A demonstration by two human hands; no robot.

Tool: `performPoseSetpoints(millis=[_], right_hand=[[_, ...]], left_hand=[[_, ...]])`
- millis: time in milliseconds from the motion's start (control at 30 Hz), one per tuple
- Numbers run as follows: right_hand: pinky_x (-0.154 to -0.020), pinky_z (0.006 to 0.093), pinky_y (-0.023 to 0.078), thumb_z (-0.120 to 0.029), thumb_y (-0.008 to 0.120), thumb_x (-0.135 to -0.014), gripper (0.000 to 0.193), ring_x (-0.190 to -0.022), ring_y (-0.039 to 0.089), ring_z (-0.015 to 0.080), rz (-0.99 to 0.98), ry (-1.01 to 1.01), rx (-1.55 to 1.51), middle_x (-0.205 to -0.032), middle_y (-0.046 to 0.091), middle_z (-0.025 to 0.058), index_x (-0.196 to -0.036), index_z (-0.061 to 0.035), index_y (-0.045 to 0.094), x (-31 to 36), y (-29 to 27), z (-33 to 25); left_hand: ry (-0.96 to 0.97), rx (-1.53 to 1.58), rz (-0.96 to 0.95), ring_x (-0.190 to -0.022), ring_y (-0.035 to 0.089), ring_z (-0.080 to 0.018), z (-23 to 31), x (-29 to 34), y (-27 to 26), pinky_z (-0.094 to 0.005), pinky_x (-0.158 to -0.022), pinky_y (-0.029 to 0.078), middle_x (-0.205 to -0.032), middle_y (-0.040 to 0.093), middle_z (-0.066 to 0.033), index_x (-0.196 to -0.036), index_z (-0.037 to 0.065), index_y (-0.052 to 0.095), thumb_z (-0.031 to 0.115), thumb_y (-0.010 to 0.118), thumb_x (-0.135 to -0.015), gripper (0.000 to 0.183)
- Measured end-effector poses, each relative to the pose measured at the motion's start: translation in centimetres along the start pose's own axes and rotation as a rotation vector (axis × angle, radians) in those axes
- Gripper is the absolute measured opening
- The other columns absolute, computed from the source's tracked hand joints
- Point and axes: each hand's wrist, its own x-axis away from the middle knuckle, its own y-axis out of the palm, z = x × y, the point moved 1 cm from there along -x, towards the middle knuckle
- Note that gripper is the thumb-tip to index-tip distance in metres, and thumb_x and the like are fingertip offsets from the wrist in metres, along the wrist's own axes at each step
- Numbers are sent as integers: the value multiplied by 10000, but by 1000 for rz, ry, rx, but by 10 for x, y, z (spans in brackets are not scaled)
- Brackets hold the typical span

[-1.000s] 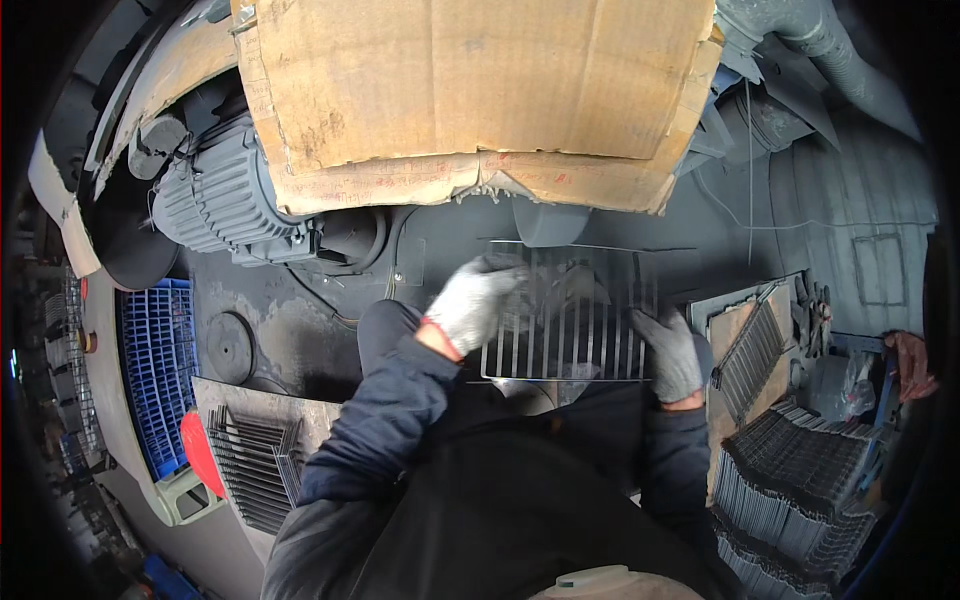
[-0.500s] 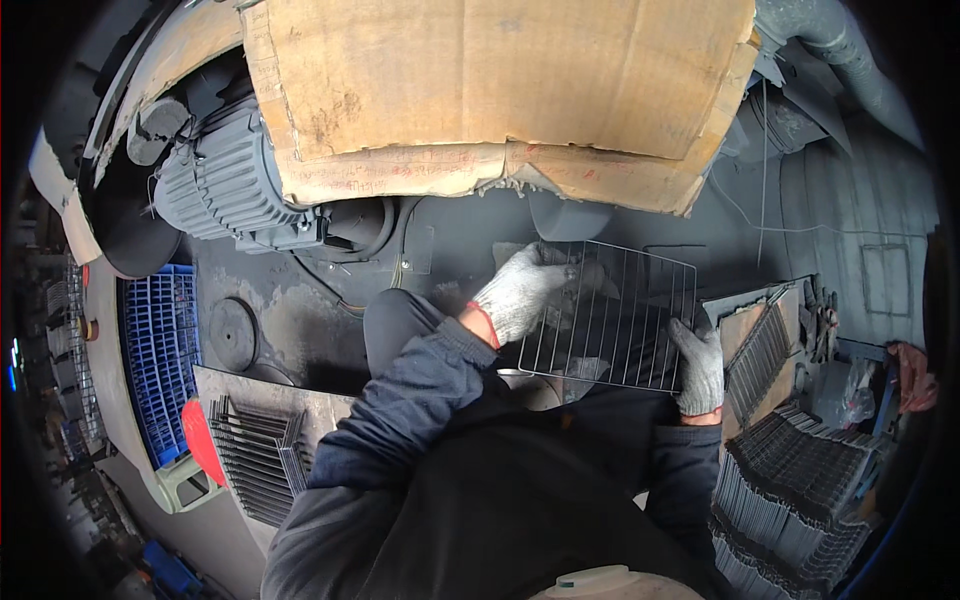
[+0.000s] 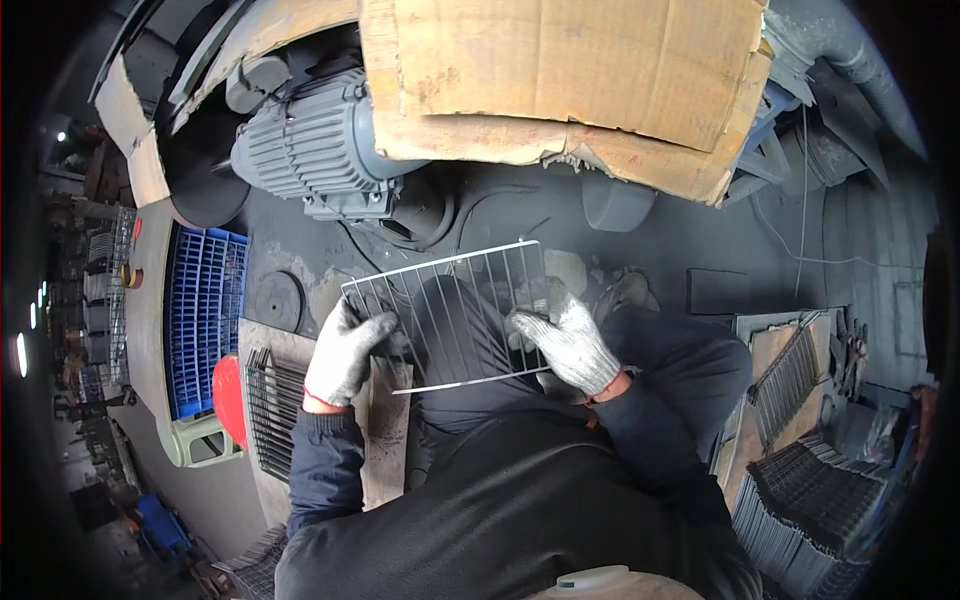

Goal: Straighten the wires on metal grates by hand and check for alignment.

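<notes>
Both hands wear pale knitted work gloves with red cuffs. Between them is a wire rack (image 3: 455, 315), a flat metal frame with thin parallel bars, held tilted above my lap. My left hand (image 3: 345, 350) grips its left side, the thumb lying over the bars. On the right side, my right hand (image 3: 562, 340) has its thumb in front and its fingers partly hidden around the wires. My dark trouser legs show through the rack.
To my left, a board bears stacked wire racks (image 3: 275, 415) beside a red round seat (image 3: 229, 400) and a blue plastic crate (image 3: 207, 320). A grey motor (image 3: 310, 145) and a cardboard sheet (image 3: 570, 75) stand ahead. More stacked racks (image 3: 815, 490) lie at right.
The rack has moved from my right to the left, over my lap, and its tilt has changed. Both hands have travelled with it, and the view has turned.
</notes>
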Motion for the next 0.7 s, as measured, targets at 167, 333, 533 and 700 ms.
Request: performPoseSetpoints(millis=[167, 333, 533, 700], right_hand=[[-1008, 296, 552, 74, 705, -1012, 226, -1032, 656, 130, 109, -169, -17, -1102, 668, 16, -1200, -32, 636, 27, -5, -14], [-1027, 309, 570, 93, 718, -1004, 331, -1145, 691, 143, 197, -304, -116, -1270, 728, 55, -1314, -17, 684, 49, -38, -4], [-984, 308, 591, 77, 725, -1004, 293, -1120, 715, 152, 288, -396, -37, -1185, 767, 83, -1280, -19, 706, 69, -55, -10], [-876, 304, 554, -17, 768, -1001, 142, -931, 663, 109, 374, -378, 101, -1033, 745, 5, -1137, -42, 735, 49, -83, -34]], left_hand=[[198, -140, 55, -931, 651, -104, -8, 31, 32, -270, -870, 553, -1043, 710, -30, -1165, 23, 649, -35, 740, -987, 208], [304, -197, -16, -934, 637, -104, -5, 39, 65, -274, -863, 538, -1042, 709, -30, -1156, 18, 641, -32, 752, -988, 208], [479, -326, -78, -968, 675, -121, 3, 37, 91, -285, -894, 553, -1080, 728, -63, -1185, 24, 650, -28, 756, -990, 229], [445, -305, -97, -901, 683, -122, -17, -7, 120, -282, -835, 554, -969, 729, -45, -1136, 3, 651, 57, 777, -1007, 188]])
